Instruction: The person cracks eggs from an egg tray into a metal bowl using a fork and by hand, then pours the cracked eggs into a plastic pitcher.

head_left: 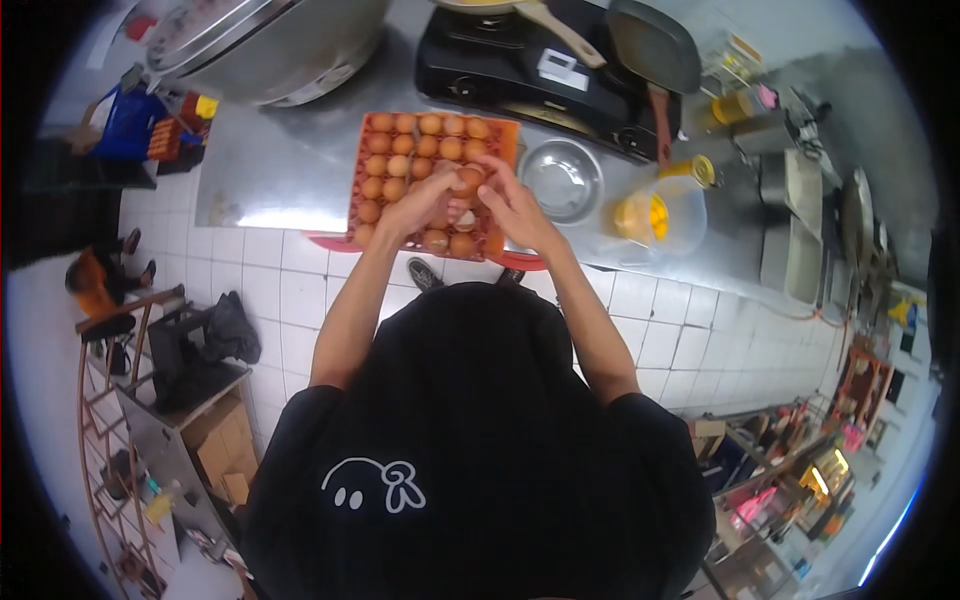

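A tray of brown eggs (398,165) lies on the steel counter, with both hands over its right half. My left hand (432,200) is closed round a brown egg (468,182), held just above the tray. My right hand (513,208) is beside the same egg, its fingers apart and the fingertips near or touching the shell. Below the hands, a pale piece of shell (465,219) shows in the tray. Right of the tray stands an empty metal bowl (561,181). Further right, a clear container (683,215) holds several yolks.
A black gas stove (520,85) with pans stands behind the bowl. A large metal pot (270,50) is at the back left. Bottles and a yellow can (700,171) stand at the right. A seated person (95,285) is at the far left.
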